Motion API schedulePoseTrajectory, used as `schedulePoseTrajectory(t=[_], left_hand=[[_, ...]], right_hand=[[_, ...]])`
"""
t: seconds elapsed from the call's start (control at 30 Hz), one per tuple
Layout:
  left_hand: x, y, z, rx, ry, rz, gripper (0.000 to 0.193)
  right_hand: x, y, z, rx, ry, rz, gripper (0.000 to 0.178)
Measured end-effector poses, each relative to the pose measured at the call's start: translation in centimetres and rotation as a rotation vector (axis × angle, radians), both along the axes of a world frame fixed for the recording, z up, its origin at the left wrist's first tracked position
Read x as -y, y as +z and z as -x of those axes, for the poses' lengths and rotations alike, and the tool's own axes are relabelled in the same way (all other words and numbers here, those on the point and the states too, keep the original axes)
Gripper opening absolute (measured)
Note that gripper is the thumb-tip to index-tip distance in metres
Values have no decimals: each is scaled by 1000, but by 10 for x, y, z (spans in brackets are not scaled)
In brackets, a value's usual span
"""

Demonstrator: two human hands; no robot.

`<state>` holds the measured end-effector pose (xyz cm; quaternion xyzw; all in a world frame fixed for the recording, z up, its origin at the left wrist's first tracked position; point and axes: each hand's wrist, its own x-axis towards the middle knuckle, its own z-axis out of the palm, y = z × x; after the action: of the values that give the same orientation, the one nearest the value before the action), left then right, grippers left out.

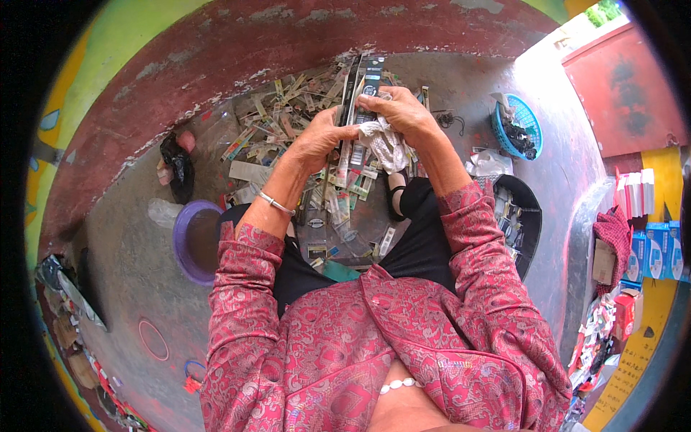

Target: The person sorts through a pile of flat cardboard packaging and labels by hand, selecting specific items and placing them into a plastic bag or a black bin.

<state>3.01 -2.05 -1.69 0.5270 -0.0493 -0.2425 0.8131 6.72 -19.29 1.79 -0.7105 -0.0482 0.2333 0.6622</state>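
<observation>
- Slim packages: long, flat, narrow; near-black strip on the left, grey-blue printed face on the right, pale round mark near the upper part, barcode patch lower down. Glossy in places.
- Location: up between both hands, standing roughly lengthwise away from the body, above the pile of flat packets on the floor.
- Left hand: closed on the left edge, thumb across the front.
- Right hand: gripping the right side, thumb on the printed face.
- White cloth: bunched, hanging under right palm; which fingers hold it is hidden.
- Exact package count: can't tell.
</observation>
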Motion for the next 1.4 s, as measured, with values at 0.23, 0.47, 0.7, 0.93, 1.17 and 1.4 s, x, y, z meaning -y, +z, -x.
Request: schedulePoseTrajectory(t=[0.23, 0.47, 0.7, 0.93, 1.17, 1.4], left_hand=[[6, 9, 3, -140, 49, -130, 26], [6, 17, 19, -35, -103, -81, 26], [2, 29, 28, -57, -142, -117, 23], [12, 12, 20, 20, -36, -209, 23], [-1, 22, 33, -35, -25, -86, 23], [-3, 22, 31, -138, 3, 160, 24]], right_hand=[[12, 34, 4, 787, -669, 138, 23], [-14, 19, 17, 1298, -200, 435, 21], [47, 20, -32, 1206, -709, 761, 13], [-15, 8, 19, 1402, -198, 442, 16], [49, 9, -36, 1329, -792, 920, 13], [15, 18, 5, -177, -145, -351, 27]])
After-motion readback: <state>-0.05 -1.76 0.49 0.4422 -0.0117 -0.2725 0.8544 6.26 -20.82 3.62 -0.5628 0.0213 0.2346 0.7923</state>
